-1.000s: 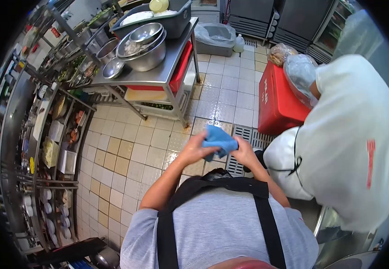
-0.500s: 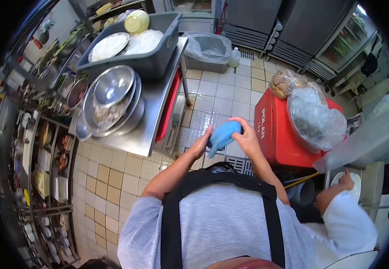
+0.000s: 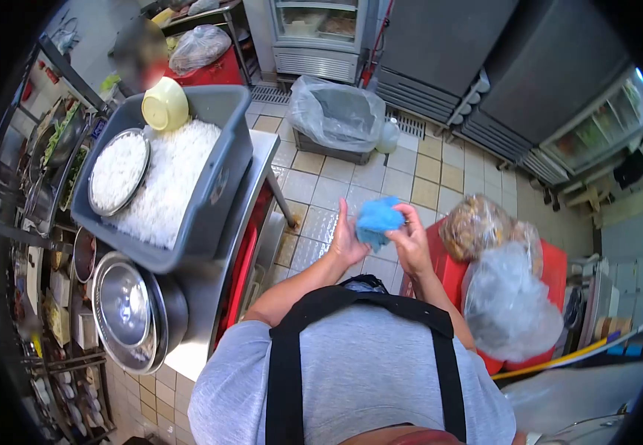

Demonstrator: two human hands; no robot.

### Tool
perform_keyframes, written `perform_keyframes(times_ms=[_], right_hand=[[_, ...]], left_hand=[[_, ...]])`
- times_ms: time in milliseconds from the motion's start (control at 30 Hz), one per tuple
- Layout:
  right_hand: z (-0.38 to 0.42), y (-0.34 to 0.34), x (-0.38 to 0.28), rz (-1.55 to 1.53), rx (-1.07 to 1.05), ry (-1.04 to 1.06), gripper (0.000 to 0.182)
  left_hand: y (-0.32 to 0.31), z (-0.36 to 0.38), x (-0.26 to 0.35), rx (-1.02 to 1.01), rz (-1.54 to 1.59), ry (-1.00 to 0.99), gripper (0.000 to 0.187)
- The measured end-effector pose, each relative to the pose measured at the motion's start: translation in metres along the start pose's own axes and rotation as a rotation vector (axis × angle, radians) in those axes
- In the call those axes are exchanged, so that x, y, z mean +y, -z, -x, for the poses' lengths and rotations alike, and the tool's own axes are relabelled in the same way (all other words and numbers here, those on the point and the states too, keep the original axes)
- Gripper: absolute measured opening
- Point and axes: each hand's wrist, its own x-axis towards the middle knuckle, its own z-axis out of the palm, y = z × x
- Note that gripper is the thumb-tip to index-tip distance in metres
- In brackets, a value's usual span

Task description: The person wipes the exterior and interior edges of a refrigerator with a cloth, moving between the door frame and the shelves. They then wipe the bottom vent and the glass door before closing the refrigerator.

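Observation:
A crumpled blue cloth is in front of my chest, between my two hands. My right hand pinches its right side with bent fingers. My left hand is at the cloth's left edge, thumb raised and palm turned toward it; its fingers are partly hidden behind the cloth. To the left, a grey tub holds white shredded material, a steel bowl of the same material and a yellow container. Stacked metal bowls sit just below the tub.
A steel table carries the tub. Bagged goods lie on a red box at right. Ahead on the tiled floor stand a lined grey bin and a plastic jug, with tall refrigerators behind.
The view has shifted, with the tub now nearer and lower. The cloth has changed shape between my hands. The co-worker's arm and the white plate at the right are no longer visible.

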Motion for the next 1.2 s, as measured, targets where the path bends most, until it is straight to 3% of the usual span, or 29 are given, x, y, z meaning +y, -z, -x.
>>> perform_keyframes(times_ms=[33, 133, 233, 333, 367, 467, 533, 567, 600, 633, 667, 733, 767, 800, 867, 967, 1067, 1167, 1200], right_hand=[[-0.025, 0.003, 0.005, 0.022, -0.069, -0.04, 0.044], [-0.137, 0.011, 0.02, 0.131, -0.194, -0.142, 0.046], [-0.203, 0.006, 0.033, 0.026, -0.181, -0.332, 0.051], [-0.271, 0.009, 0.033, -0.577, -0.244, -0.667, 0.063], [-0.295, 0.009, 0.033, -0.658, -0.156, -0.687, 0.072], [-0.365, 0.014, 0.028, -0.615, -0.032, -0.505, 0.073], [-0.415, -0.004, 0.06, -1.533, -0.409, -0.183, 0.068], [-0.449, 0.032, 0.055, -1.142, -0.36, -0.388, 0.069], [-0.473, 0.045, 0.058, -0.943, -0.321, -0.485, 0.067], [-0.497, 0.057, 0.059, -0.752, -0.3, -0.588, 0.065], [-0.528, 0.058, 0.061, -0.758, -0.302, -0.606, 0.06], [-0.591, 0.044, 0.058, -0.787, -0.324, -0.625, 0.05], [-0.615, 0.035, 0.053, -0.78, -0.255, -0.578, 0.032], [-0.638, 0.022, 0.048, -0.724, -0.201, -0.496, 0.028], [-0.683, -0.012, 0.035, -0.595, -0.084, -0.337, 0.02], [-0.736, -0.09, 0.006, -0.469, -0.205, -0.105, 0.026], [-0.791, -0.153, 0.024, -0.169, -0.328, 0.149, 0.019], [-0.841, -0.211, 0.05, 0.176, -0.419, 0.353, 0.013], [-0.859, -0.229, 0.06, 0.286, -0.442, 0.404, 0.014]], left_hand=[[-0.001, -0.023, 0.023, 0.051, 0.104, -0.059, 0.066], [-0.003, -0.11, 0.127, 0.16, -0.234, -0.434, 0.05], [-0.049, -0.149, 0.182, 0.26, -0.59, -0.616, 0.035], [-0.057, -0.21, 0.206, 0.189, -1.496, -0.904, 0.027], [-0.064, -0.229, 0.207, 0.09, -1.577, -0.956, 0.028], [-0.082, -0.274, 0.213, -0.249, -1.671, -1.132, 0.031], [-0.094, -0.307, 0.23, -0.454, -1.787, -1.224, 0.032], [-0.095, -0.327, 0.243, -0.561, -1.842, -1.267, 0.032], [-0.092, -0.347, 0.257, -0.543, -1.858, -1.262, 0.033], [-0.086, -0.366, 0.269, -0.517, -1.868, -1.248, 0.033], [-0.085, -0.385, 0.28, -0.483, -1.876, -1.247, 0.034], [-0.09, -0.414, 0.311, -0.307, -1.827, -1.321, 0.031], [-0.093, -0.426, 0.33, -0.233, -1.808, -1.357, 0.03], [-0.095, -0.437, 0.348, -0.161, -1.783, -1.388, 0.028], [-0.1, -0.457, 0.385, 0.185, -1.477, -1.411, 0.023], [-0.114, -0.476, 0.45, 0.531, -0.956, -1.481, 0.014], [-0.105, -0.492, 0.529, 0.351, -0.226, -1.307, 0.013], [-0.064, -0.514, 0.622, 0.189, -0.013, -1.001, 0.02], [-0.051, -0.522, 0.654, 0.02, -0.012, -0.912, 0.021]])
